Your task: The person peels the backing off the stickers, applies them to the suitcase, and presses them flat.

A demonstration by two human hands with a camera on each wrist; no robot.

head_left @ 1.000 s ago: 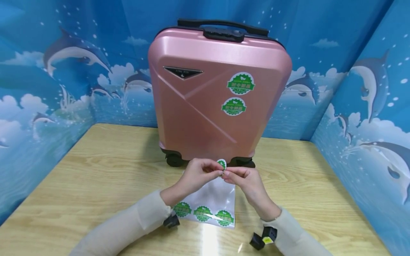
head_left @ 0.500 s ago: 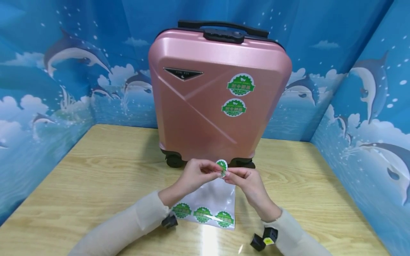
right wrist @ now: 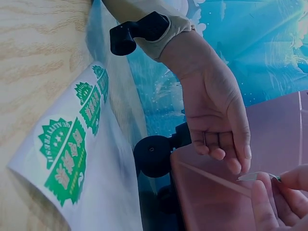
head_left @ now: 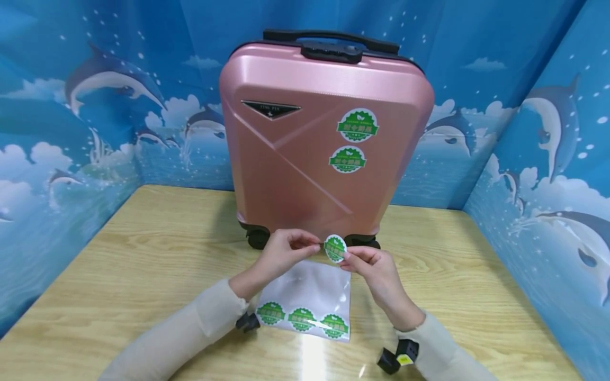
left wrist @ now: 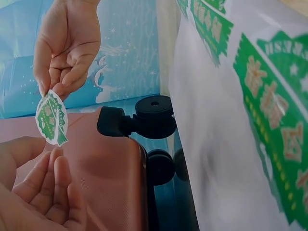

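My right hand [head_left: 378, 272] pinches the edge of a round green-and-white sticker [head_left: 335, 247] between thumb and fingers, in front of the suitcase's lower edge. The left hand [head_left: 281, 254] is just left of the sticker, its fingertips close to the free edge; in the left wrist view its thumb and fingers [left wrist: 48, 183] are parted, loosely bent. Whether a fingertip touches the sticker is hard to tell. Below both hands lies a white sticker sheet [head_left: 310, 283] with a row of green stickers along its near edge. Behind stands a pink suitcase [head_left: 286, 180] bearing two similar stickers [head_left: 358, 125] at upper right.
The suitcase rests on black wheels [head_left: 258, 237] on a wooden table [head_left: 181, 248]. Blue dolphin-print curtains [head_left: 114, 95] enclose the back and sides. Black wrist cameras [head_left: 397, 355] sit at both cuffs. In the right wrist view the sheet [right wrist: 106, 178] appears curved.
My left hand has drawn back leftward from the sticker, and the right hand has shifted slightly right. The sticker now faces the head camera more fully. Suitcase and sheet stay put.
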